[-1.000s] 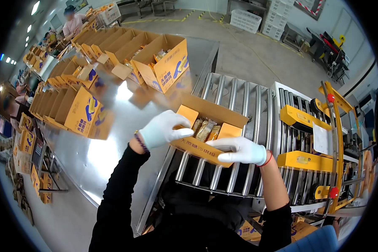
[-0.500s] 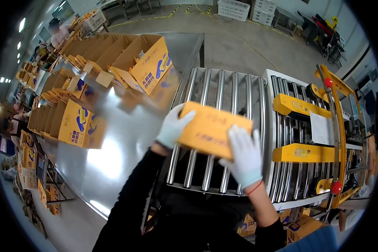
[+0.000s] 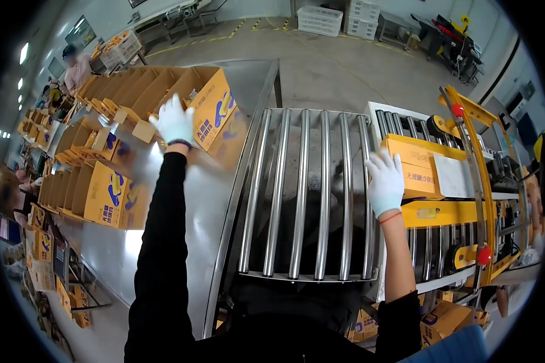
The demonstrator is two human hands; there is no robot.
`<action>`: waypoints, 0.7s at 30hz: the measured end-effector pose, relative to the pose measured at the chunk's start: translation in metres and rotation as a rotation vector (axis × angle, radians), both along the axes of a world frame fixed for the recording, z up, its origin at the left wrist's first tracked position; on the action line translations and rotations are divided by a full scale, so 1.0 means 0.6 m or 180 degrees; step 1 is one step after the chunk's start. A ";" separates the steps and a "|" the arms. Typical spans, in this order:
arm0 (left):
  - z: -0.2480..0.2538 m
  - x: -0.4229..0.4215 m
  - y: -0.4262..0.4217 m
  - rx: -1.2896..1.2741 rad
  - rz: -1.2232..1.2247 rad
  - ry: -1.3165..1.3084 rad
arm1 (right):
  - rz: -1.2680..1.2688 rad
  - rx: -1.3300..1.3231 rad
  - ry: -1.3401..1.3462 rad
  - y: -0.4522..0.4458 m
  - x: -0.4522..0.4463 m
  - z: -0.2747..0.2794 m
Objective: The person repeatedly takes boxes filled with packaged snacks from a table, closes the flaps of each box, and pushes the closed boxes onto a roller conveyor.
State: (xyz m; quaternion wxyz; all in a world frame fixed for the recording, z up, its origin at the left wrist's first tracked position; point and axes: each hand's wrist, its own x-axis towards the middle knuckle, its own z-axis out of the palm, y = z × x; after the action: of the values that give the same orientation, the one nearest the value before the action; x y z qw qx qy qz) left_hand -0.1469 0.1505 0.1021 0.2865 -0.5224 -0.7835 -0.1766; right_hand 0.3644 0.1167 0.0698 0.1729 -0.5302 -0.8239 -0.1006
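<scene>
My right hand [image 3: 386, 183], in a white glove, lies with its fingers stretched out against the near end of a closed yellow carton [image 3: 419, 175]. That carton sits between the yellow side guides [image 3: 436, 213] of a carton sealer. Over the metal table, my left hand [image 3: 174, 121], also gloved, is reaching out with fingers spread and nothing in it. Just beside it stands an open-topped carton [image 3: 211, 115] with blue print, the closest of a row; I cannot tell whether the fingers touch it.
A roller conveyor [image 3: 309, 193] lies between the metal table [image 3: 169, 260] and the sealer's frame [image 3: 487, 199]. More open cartons [image 3: 106, 193] line the table's left side. A person [image 3: 77, 69] is at the far left. White crates [image 3: 320, 21] stand at the back.
The carton, held in both hands over the rollers before, is now between the sealer's guides at right. My left hand has let go and moved left to the row of open cartons.
</scene>
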 end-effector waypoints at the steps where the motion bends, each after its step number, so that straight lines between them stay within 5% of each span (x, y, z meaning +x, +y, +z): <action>1: -0.034 -0.046 0.007 -0.0222 0.0172 0.0135 | 0.0131 -0.0496 0.0052 -0.003 -0.002 0.011; 3: -0.027 -0.032 -0.010 -0.0500 -0.0621 -0.0295 | 0.0327 -0.0852 0.0806 -0.007 -0.025 -0.031; 4: -0.029 -0.005 -0.034 -0.0486 -0.0830 -0.0337 | 0.0590 -0.1225 0.2234 -0.029 -0.050 -0.056; 5: -0.024 0.031 -0.071 -0.0635 -0.0966 -0.0326 | 0.0809 -0.1408 0.2303 -0.045 -0.069 -0.061; 9: 0.027 0.092 -0.249 -0.0516 -0.2529 -0.0988 | 0.0679 -0.0652 0.2100 -0.085 -0.152 -0.044; 10: 0.049 0.093 -0.273 -0.1268 -0.2560 -0.1336 | 0.0856 -0.0446 0.2063 -0.087 -0.165 -0.021; 11: 0.062 0.100 -0.285 -0.1257 -0.2539 -0.1357 | 0.0934 -0.0545 0.1140 -0.096 -0.173 0.034; 14: 0.089 0.143 -0.287 -0.1693 -0.3323 -0.3165 | 0.2362 -0.0697 0.0563 -0.115 -0.172 -0.004; 17: 0.064 0.179 -0.228 -0.2330 -0.2755 -0.3301 | 0.2423 -0.1820 0.1633 -0.118 -0.153 0.022; 19: 0.044 0.195 -0.183 -0.2399 -0.2651 -0.3036 | 0.1479 -0.2772 0.2741 -0.101 -0.133 0.005; 20: 0.011 0.208 -0.163 -0.1850 -0.2784 -0.2466 | 0.1339 -0.2863 0.3122 -0.100 -0.144 0.047; 21: -0.008 0.223 -0.148 -0.1292 -0.2876 -0.1892 | 0.1460 -0.2186 0.2421 -0.088 -0.142 0.048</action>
State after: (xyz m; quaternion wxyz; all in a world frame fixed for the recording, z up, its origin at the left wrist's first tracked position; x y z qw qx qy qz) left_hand -0.0128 0.0619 0.0972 -0.1557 -0.7776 -0.5477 -0.2667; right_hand 0.2789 0.0637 0.0985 0.2928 -0.3622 -0.7832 0.4120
